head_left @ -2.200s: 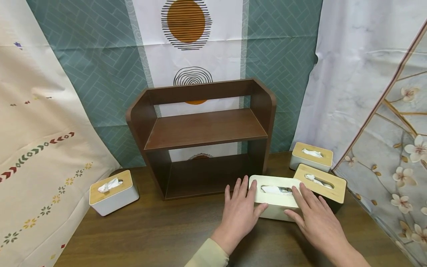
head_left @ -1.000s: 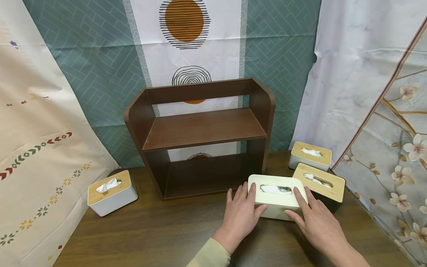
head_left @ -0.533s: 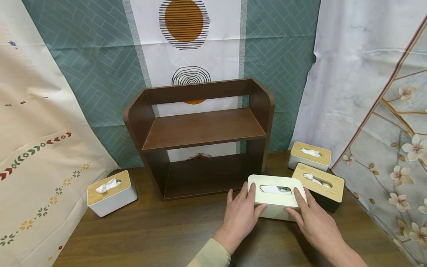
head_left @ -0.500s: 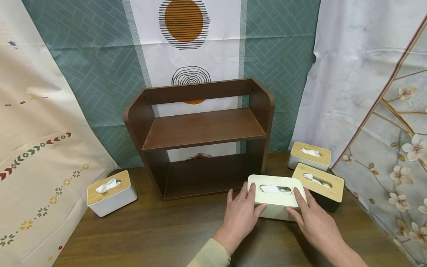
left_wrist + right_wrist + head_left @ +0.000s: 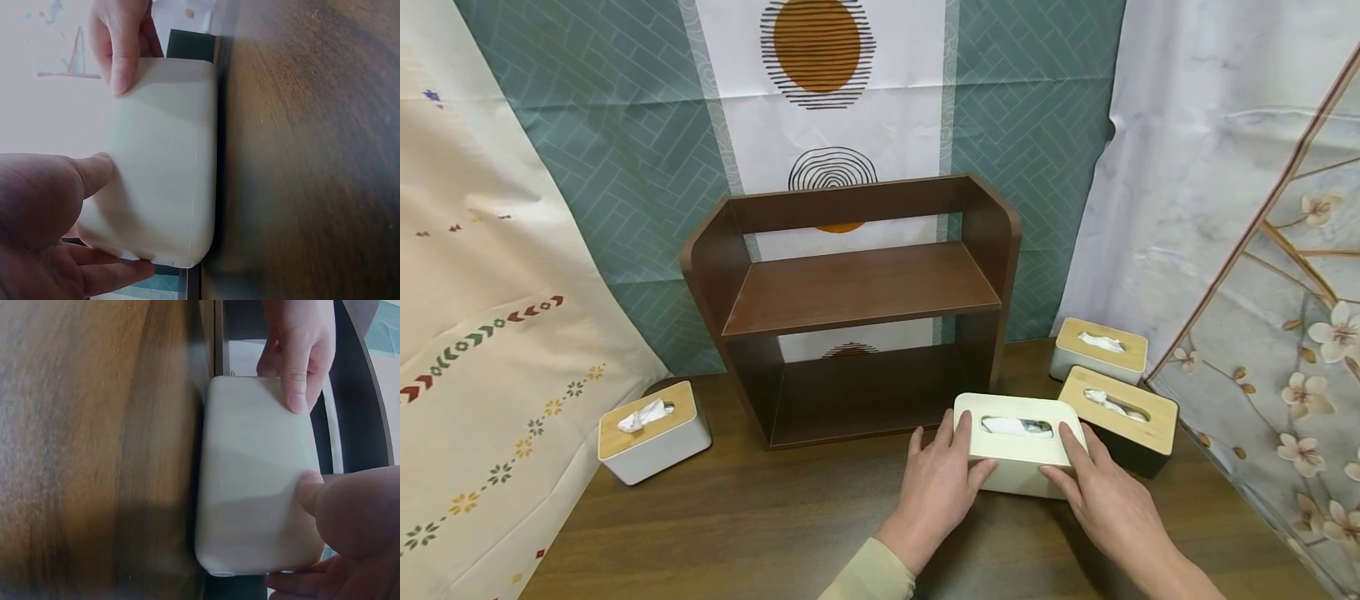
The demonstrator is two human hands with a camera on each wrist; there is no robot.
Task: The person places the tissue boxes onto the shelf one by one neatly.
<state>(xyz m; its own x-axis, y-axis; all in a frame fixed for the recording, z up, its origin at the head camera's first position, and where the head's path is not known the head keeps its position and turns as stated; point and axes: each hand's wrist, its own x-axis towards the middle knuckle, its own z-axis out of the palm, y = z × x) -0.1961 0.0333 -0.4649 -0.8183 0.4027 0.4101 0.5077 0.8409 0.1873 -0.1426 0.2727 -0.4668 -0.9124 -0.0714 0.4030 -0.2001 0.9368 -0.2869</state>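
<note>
though dark, table [image 5: 775, 517] amid drapes [image 5: 1037, 150]

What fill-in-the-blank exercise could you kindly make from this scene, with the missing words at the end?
1. Counting the cream tissue box held between the left hand and the right hand, the head view shows ____ tissue boxes.
2. The brown shelf unit has ____ levels.
3. As the person sees it, the pale grey tissue box that stands alone is to the ____ of the shelf unit.

Missing words: four; two; left.
</note>
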